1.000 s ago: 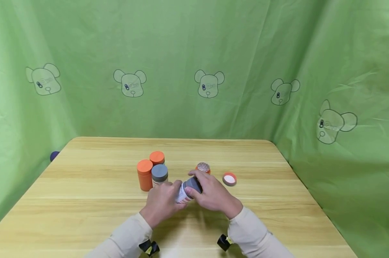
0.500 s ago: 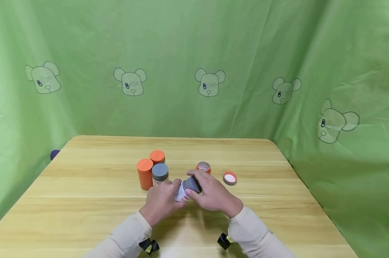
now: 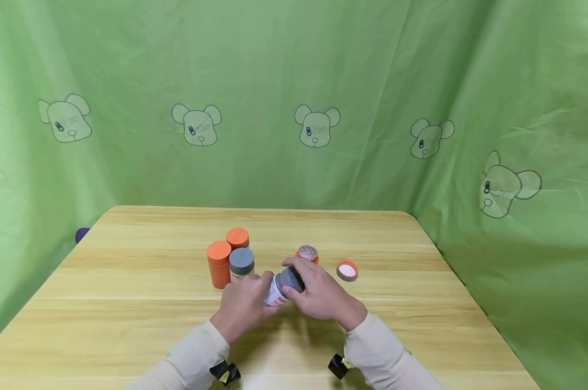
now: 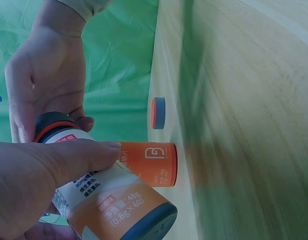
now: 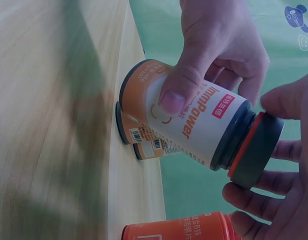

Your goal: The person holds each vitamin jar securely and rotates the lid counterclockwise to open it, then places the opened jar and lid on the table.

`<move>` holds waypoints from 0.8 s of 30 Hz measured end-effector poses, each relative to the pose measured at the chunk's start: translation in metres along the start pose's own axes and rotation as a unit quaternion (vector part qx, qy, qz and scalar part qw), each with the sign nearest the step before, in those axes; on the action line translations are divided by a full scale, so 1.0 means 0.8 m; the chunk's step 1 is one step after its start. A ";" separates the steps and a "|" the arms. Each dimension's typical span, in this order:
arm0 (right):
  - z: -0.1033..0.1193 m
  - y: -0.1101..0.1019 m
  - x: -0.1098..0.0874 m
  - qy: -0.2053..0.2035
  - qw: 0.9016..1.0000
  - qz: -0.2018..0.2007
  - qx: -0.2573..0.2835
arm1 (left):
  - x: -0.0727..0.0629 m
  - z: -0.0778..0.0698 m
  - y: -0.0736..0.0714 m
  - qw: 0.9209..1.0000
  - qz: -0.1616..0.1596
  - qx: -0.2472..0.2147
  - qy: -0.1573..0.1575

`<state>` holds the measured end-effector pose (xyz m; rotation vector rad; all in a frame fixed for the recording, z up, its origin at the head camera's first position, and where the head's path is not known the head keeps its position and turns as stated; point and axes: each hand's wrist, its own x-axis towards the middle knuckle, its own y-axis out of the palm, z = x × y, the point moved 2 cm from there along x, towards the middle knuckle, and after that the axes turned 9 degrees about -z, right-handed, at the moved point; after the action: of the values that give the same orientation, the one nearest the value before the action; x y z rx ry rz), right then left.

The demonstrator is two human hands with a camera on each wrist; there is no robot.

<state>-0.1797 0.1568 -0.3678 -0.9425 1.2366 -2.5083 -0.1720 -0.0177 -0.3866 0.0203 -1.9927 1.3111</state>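
Note:
My left hand point(image 3: 244, 304) grips a white-and-orange supplement bottle point(image 5: 184, 117), its thumb lying across the label. The bottle is tilted above the table, its neck toward my right hand point(image 3: 324, 292). That hand holds the bottle's dark grey cap point(image 5: 260, 149) between thumb and fingers. A red rim shows under the cap in the right wrist view, at the bottle's neck; I cannot tell whether the cap is free of the thread. Just beyond the hands stands an orange bottle point(image 4: 149, 162) with a foil-sealed top. To its right, a loose cap point(image 3: 346, 271) lies with its white inside up.
Left of the hands stand a tall orange bottle point(image 3: 219, 266), an orange-capped bottle point(image 3: 237, 237) and a grey-capped bottle point(image 3: 242, 261), close together. The wooden table point(image 3: 128, 325) is enclosed by a green curtain point(image 3: 260, 59) at the back and sides.
The hands and the bottle stay in nearly the same place. My right thumb and fingers have shifted slightly on the cap.

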 end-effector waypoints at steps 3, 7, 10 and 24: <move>0.000 0.000 0.000 0.010 1.000 0.000 -0.005 | 0.000 0.000 0.000 1.000 -0.001 -0.002 0.003; 0.000 0.001 0.000 0.039 0.999 0.006 -0.011 | 0.000 0.000 0.001 1.000 0.000 0.000 0.005; 0.001 0.001 0.001 0.050 0.999 0.010 -0.010 | 0.000 0.000 0.001 1.000 0.001 0.001 0.004; 0.000 0.000 -0.001 -0.011 1.000 -0.001 0.002 | 0.000 -0.001 -0.001 1.000 -0.005 -0.001 0.004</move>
<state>-0.1792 0.1571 -0.3677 -0.9667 1.2252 -2.4943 -0.1712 -0.0177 -0.3859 0.0228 -1.9846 1.3013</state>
